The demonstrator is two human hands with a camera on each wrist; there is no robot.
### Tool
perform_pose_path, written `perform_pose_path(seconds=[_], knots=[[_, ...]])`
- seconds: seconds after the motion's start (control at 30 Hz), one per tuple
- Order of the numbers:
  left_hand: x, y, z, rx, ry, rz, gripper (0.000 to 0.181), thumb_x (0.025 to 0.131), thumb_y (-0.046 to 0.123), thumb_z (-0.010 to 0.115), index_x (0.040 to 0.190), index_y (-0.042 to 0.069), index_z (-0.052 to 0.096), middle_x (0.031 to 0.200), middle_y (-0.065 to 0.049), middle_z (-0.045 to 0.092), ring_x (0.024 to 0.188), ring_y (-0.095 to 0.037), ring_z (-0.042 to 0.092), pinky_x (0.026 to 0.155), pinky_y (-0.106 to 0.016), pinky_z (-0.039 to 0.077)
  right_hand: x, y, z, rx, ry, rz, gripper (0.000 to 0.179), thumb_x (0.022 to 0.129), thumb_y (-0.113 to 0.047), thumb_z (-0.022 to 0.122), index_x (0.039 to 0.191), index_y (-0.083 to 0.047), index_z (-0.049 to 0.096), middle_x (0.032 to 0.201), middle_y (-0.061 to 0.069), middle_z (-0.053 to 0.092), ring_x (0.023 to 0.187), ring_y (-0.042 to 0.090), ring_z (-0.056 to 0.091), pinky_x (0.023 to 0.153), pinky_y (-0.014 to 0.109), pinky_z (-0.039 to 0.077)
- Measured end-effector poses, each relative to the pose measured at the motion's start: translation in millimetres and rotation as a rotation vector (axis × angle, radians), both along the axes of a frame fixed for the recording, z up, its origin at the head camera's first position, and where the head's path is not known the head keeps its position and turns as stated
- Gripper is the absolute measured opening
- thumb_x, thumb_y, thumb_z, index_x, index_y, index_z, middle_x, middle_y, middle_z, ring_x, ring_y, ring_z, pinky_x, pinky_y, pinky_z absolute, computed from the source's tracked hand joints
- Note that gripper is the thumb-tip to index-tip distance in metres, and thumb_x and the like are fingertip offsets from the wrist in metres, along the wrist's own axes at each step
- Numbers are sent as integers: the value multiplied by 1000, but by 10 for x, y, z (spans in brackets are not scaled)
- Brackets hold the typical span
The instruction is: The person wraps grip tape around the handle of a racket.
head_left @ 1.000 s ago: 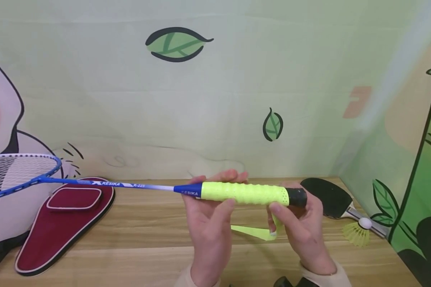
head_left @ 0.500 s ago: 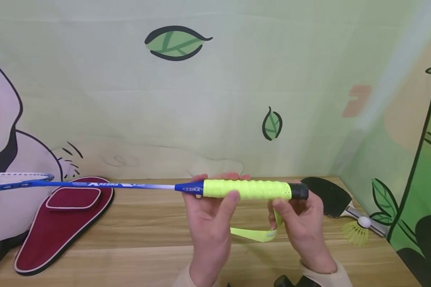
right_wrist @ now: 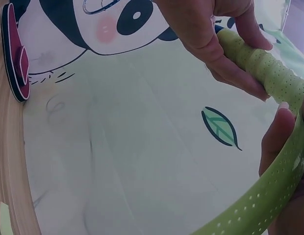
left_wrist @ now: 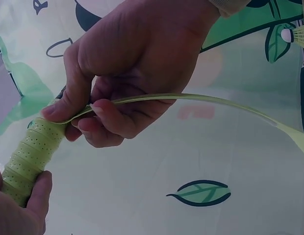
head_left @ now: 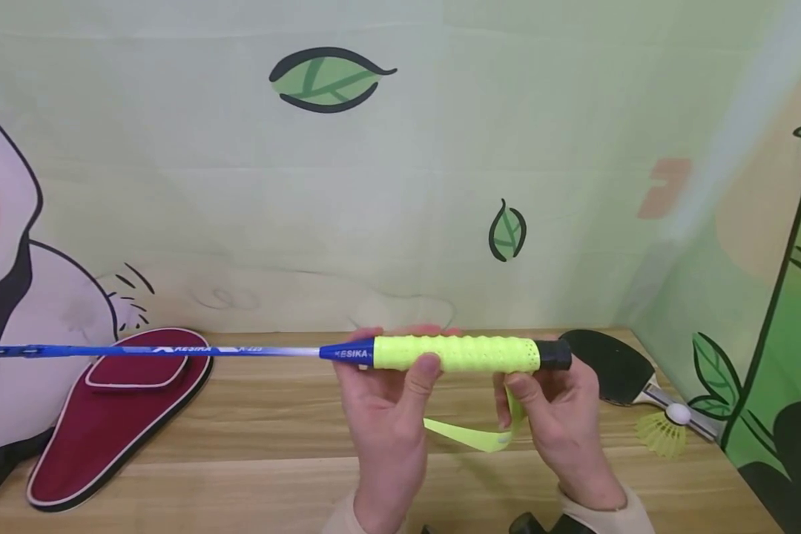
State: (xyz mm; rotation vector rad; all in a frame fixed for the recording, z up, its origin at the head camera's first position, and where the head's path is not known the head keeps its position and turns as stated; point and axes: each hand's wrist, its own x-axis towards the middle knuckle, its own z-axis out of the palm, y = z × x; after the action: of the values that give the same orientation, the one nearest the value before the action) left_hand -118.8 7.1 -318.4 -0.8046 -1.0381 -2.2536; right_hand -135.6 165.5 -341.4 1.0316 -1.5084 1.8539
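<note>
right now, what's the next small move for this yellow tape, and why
Probably roll the handle with the left hand while the right hand guides the tape over the black end, which is bare; a loose length trails.

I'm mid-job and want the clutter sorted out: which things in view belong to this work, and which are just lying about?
In the job:
racket
tape, partly wound round the racket

Lying about:
case
paddle
shuttlecock

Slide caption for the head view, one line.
Left hand holds the yellow-wrapped racket handle; right hand pinches the loose tape.
</note>
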Motion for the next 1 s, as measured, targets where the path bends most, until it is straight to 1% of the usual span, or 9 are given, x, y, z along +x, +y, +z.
perform_pose_path(seconds=[0.13,0.27,0.4,0.5,0.63,0.77,0.87,0.93,1.0], knots=[[18,-8,4,2,-40,19,37,93,-6,58,118,7,34,104,-16,63,98,-40,66,83,-45,58,11,-5,-5,11,-15,-13,14,93,8,58,106,10,58,73,10,63,46,16,54,36,26,47],[34,-17,13,-1,-64,36,35,93,-4,59,116,4,34,103,-15,64,97,-40,66,82,-49,58,7,-14,-8,7,0,-3,15,92,9,57,107,10,58,72,11,62,45,16,53,35,26,45],[33,-23,23,1,-80,62,36,92,-6,60,115,2,34,100,-15,62,94,-31,66,80,-45,59,-9,-31,-12,2,21,0,15,92,9,58,107,10,58,72,11,62,46,16,54,35,26,46],[30,-24,31,4,-94,87,37,90,-8,61,114,1,34,96,-13,60,90,-24,64,78,-40,60,-18,-39,-16,-2,30,-18,14,91,10,59,105,10,59,73,11,63,48,15,55,37,25,48],[30,-22,38,5,-113,105,38,90,-7,63,113,-2,33,94,-11,58,86,-22,63,75,-39,60,-16,-31,-15,-3,17,-37,16,90,13,59,105,11,58,75,12,63,52,16,57,38,26,49],[29,-27,39,-7,-138,122,39,90,-5,64,113,-4,32,94,-12,55,84,-21,63,75,-40,60,-3,-19,-2,16,-28,-54,33,88,16,57,121,14,50,79,13,61,55,17,57,39,26,49],[31,-31,42,-11,-150,129,39,90,-5,64,113,-5,32,94,-12,55,84,-22,63,74,-40,61,0,-17,8,27,-34,-52,49,88,19,56,134,14,41,82,13,60,55,17,57,39,26,49],[32,-31,42,-11,-163,128,39,90,-4,65,112,-3,33,95,-13,55,84,-23,63,73,-42,61,1,-20,12,25,-22,-46,52,86,21,55,135,14,40,83,13,60,58,17,58,39,26,48],[35,-31,44,-8,-183,123,38,90,-3,65,112,0,35,95,-13,56,84,-23,63,72,-43,61,-5,-21,11,19,-3,-33,48,86,22,55,132,15,42,84,13,59,61,17,58,39,26,48]])
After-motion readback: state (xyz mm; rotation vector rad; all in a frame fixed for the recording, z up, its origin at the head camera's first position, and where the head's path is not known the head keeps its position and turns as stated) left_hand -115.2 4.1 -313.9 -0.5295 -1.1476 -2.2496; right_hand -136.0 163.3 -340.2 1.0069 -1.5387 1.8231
